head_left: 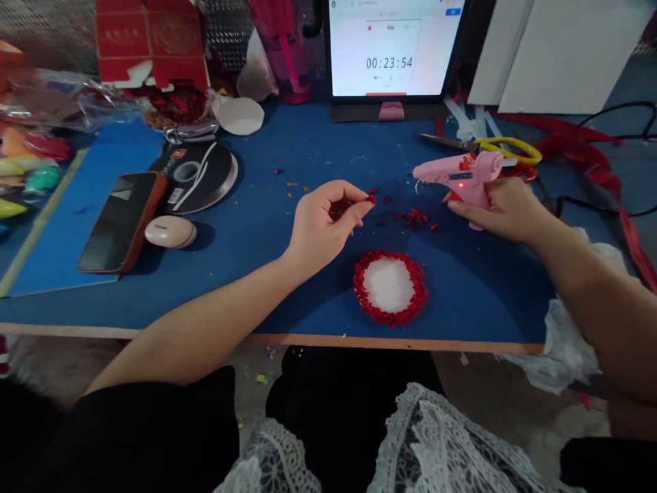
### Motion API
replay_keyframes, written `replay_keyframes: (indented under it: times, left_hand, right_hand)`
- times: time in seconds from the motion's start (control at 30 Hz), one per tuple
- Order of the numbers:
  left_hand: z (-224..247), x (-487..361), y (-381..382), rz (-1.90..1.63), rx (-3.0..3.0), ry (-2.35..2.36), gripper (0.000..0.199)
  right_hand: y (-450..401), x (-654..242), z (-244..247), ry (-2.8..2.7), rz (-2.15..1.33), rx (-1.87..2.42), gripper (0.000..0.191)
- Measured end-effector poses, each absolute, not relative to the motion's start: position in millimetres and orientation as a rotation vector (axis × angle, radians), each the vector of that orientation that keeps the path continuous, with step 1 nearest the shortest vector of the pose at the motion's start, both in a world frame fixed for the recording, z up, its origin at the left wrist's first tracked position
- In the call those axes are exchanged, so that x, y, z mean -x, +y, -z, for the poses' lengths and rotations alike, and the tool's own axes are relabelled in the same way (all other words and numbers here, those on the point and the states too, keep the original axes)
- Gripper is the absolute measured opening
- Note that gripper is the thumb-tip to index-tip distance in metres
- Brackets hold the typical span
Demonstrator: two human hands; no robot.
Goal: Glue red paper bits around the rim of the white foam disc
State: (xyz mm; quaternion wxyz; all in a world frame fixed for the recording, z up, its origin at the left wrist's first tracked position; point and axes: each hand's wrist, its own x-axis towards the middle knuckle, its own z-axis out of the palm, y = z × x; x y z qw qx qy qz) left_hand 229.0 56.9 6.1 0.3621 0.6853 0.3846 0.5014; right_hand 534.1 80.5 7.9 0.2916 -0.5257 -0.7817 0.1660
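My left hand [328,219] pinches a small red scrap [371,199] between thumb and forefinger. Whether it is ribbon or paper I cannot tell. My right hand [508,205] grips a pink hot glue gun [459,171] by its handle, nozzle pointing left, an orange light lit on its side. Several loose red scraps [415,218] lie on the blue tabletop between my hands. Nearer the table's front edge rests a white disc [389,285] ringed with bunched red pieces; neither hand touches it.
A tablet [393,48] showing a timer stands at the back. Scissors with yellow handles [508,147] and red ribbon [610,171] lie beyond the glue gun. At left are a phone [122,222], a ribbon spool [198,178], a pale oval case [170,232] and a red box [151,41].
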Motion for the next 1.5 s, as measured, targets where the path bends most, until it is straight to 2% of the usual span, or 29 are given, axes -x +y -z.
replay_keyframes:
  times: [0.07,0.2,0.3,0.53,1.5]
  left_hand:
    - [-5.7,-228.7,57.2,-1.296,-1.764,0.989,0.004]
    - [-5.5,-228.5,56.8,-1.285,-1.788,0.998,0.002]
    - [-6.6,-228.9,55.6,-1.285,-1.831,1.013,0.003]
    - [-9.4,-229.4,53.9,-1.285,-1.928,1.019,0.003]
    - [-9.2,-228.5,53.7,-1.278,-1.991,0.998,0.005]
  right_hand:
    - [76.8,-533.8,-14.1,-2.055,-0.442,1.482,0.044]
    - [62.9,-529.8,-26.5,-1.870,-0.809,1.273,0.028]
    - [51.9,-522.3,-30.6,-1.860,-0.987,1.047,0.024]
    - [42.1,-507.2,-33.5,-1.870,-1.210,0.985,0.024]
    - [40.4,-504.2,-32.9,-1.871,-1.199,0.983,0.031]
